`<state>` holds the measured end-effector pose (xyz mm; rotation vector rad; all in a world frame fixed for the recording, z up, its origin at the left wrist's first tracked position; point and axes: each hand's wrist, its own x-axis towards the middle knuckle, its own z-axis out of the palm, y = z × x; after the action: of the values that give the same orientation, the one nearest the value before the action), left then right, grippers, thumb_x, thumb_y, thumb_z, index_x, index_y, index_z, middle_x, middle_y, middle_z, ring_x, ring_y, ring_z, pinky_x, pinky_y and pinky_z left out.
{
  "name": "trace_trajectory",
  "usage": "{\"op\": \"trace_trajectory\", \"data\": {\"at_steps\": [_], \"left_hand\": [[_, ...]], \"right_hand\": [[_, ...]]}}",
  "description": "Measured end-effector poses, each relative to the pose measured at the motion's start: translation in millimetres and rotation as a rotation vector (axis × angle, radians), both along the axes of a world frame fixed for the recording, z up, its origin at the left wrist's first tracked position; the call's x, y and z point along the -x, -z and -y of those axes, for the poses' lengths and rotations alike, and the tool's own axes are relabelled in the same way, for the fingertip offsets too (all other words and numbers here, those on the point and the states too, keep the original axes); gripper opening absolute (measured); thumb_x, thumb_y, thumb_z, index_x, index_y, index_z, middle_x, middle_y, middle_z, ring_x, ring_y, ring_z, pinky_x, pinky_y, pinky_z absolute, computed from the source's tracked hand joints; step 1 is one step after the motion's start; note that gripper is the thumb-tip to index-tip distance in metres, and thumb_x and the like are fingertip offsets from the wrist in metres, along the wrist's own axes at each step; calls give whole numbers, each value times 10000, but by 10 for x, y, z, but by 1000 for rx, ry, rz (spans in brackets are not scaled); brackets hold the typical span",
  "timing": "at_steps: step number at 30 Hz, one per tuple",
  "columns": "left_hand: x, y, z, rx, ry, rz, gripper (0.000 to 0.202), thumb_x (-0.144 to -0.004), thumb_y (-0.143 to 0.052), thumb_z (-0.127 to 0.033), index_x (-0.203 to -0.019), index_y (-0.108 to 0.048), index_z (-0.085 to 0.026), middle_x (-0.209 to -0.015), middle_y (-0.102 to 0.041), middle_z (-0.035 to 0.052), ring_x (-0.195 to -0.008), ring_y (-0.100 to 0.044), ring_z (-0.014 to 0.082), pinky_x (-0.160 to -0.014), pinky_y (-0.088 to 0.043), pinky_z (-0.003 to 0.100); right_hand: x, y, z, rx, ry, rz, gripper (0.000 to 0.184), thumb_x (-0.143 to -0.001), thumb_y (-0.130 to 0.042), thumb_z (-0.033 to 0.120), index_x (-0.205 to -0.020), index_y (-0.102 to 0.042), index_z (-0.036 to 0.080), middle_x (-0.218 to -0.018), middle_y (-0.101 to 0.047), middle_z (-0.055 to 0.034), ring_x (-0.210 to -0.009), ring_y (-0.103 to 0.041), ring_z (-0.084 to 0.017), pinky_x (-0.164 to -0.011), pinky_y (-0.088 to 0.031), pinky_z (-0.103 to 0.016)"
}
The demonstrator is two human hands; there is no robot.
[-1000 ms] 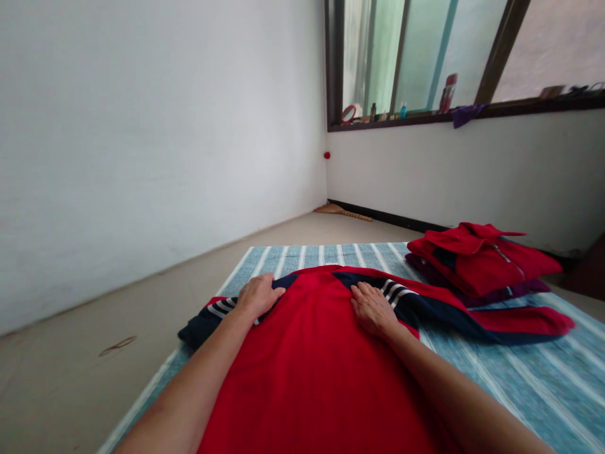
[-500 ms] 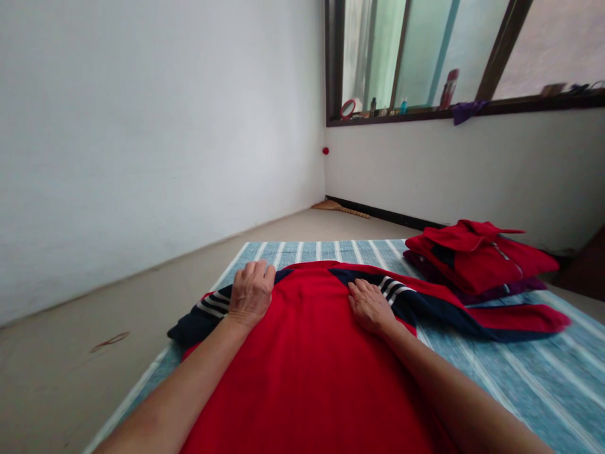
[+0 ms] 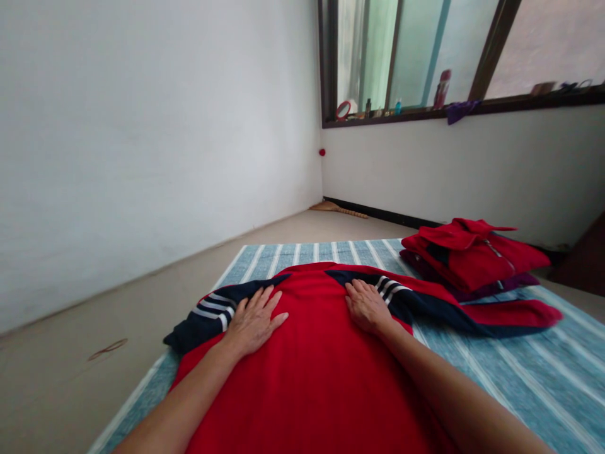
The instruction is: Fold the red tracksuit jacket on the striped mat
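Item one: a red top (image 3: 316, 372), which lay spread out before me on a blue-and-white striped sheet (image 3: 534, 366). Its long axis ran straight away from me, shoulder end farthest, the near end out of view. The sleeve on my left (image 3: 189, 335) slanted down to the sheet's edge; the sleeve on my right (image 3: 442, 312) stretched well out to the side.

Hands, two, bare, set apart. My left hand (image 3: 255, 320) rested palm down near one shoulder, fingers spread, thumb out. My right hand (image 3: 368, 307) lay flat near the other, fingers closer together. Both touched the cloth and gripped nothing.

Condition: plain red body, lightly creased; navy shoulder panels; white stripes across both sleeves.

Item two: a folded red garment (image 3: 472, 258) on a purple one (image 3: 522, 280), beside the right sleeve.
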<state>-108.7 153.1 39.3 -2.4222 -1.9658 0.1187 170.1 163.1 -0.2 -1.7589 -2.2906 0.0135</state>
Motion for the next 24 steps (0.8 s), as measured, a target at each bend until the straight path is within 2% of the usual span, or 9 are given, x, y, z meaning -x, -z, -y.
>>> {"op": "trace_trajectory", "data": {"at_steps": [3,8,10,12,16,21,24], "left_hand": [[3,-14,16,10,8,-7,605,-900,-287,-516,-1422,-303,-209,-1523,-217,76,-1402,-182,256,-1109,-207,494],[-6,59,130,-229,134,-67,479,-905,-329,-339,-1327,-475,-165,-1486,-305,100,-1399,-195,229,-1125,-205,443],[-8,85,187,-196,170,-29,465,-909,-300,-321,-1311,-494,-191,-1469,-345,74,-1383,-245,213,-1122,-227,440],[-2,91,222,-108,142,8,498,-912,-283,-380,-1342,-453,-195,-1463,-355,64,-1372,-274,209,-1120,-237,451],[5,54,236,-9,75,-10,569,-899,-287,-442,-1400,-349,-178,-1497,-278,61,-1394,-214,208,-1133,-192,476],[-142,8,301,-80,48,-103,518,-899,-309,-360,-1359,-426,-152,-1490,-287,100,-1386,-238,229,-1122,-211,480],[-301,-11,343,-113,110,-72,515,-898,-316,-376,-1345,-450,-156,-1492,-283,95,-1382,-250,227,-1119,-237,455]], "right_hand": [[3,-8,-1,0,1,0,450,-966,-240,344,-1301,-473,154,-1317,-490,-132,-1228,-402,-253,-1017,-266,-386],[4,-24,-5,-8,-12,4,437,-963,-250,325,-1293,-473,145,-1291,-500,-143,-1227,-402,-252,-1005,-281,-381],[1,-28,-6,-8,-15,4,432,-963,-251,327,-1282,-479,145,-1264,-513,-145,-1217,-408,-255,-1003,-283,-386],[-3,-31,-6,-5,-14,1,428,-963,-248,328,-1275,-480,148,-1258,-513,-146,-1214,-409,-256,-1004,-282,-393],[-14,-39,-19,9,-11,-10,420,-961,-256,332,-1263,-486,152,-1254,-517,-143,-1217,-409,-251,-1011,-283,-398],[11,-104,-21,32,5,-21,410,-951,-295,339,-1262,-491,158,-1288,-505,-143,-1206,-441,-248,-1012,-306,-401],[38,-160,78,25,2,-37,467,-936,-338,374,-1332,-435,147,-1402,-411,-156,-1299,-358,-275,-1068,-250,-432]]}}
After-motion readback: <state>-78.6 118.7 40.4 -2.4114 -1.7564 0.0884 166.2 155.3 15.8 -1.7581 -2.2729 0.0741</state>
